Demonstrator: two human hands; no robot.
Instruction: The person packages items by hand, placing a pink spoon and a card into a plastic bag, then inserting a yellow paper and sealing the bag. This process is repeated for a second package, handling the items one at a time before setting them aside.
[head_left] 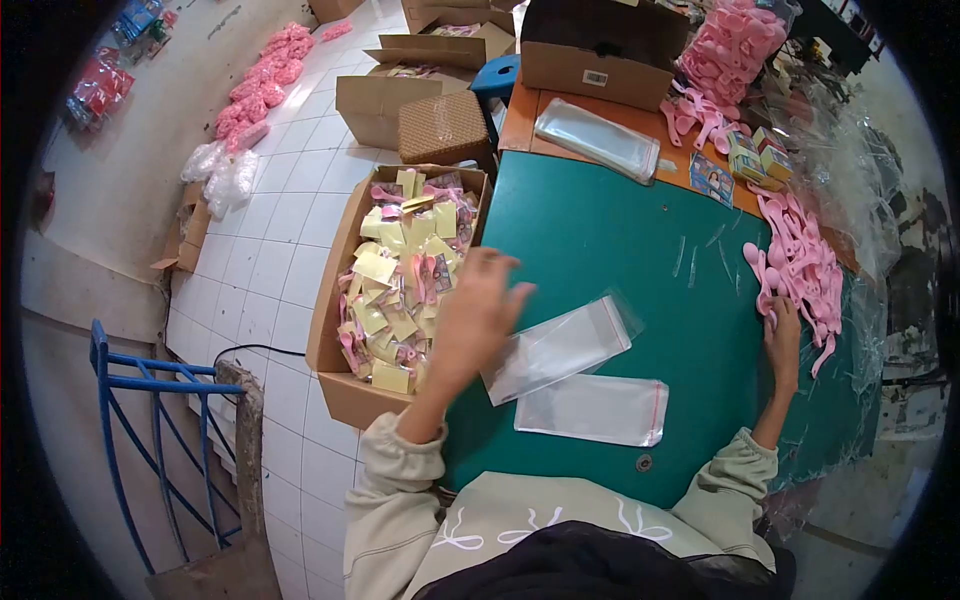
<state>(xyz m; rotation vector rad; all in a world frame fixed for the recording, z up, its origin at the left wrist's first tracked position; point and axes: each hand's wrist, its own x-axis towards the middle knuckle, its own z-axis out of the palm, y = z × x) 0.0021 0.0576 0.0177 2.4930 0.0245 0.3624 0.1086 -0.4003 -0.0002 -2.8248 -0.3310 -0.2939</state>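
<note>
My left hand [478, 315] is over the right edge of a cardboard box [350, 385] filled with small clear packets that hold pink spoons and pale yellow cards [375, 267]. Its fingers are apart and nothing shows in them. At the right side of the green table [590, 240], my right hand [783, 335] has its fingers closed on a pink spoon [768, 302] at the lower edge of a pile of pink spoons [800, 255]. Between my hands lie two stacks of clear plastic bags, one tilted [565, 350] and one flatter [592, 410] nearer to me.
At the table's far end are more clear bags [600, 138], an open brown box [600, 65], small yellow boxes [758, 158] and a bag of pink spoons [732, 50]. A blue metal frame [160, 383] stands at the left. Loose plastic wrap [850, 200] hangs along the right.
</note>
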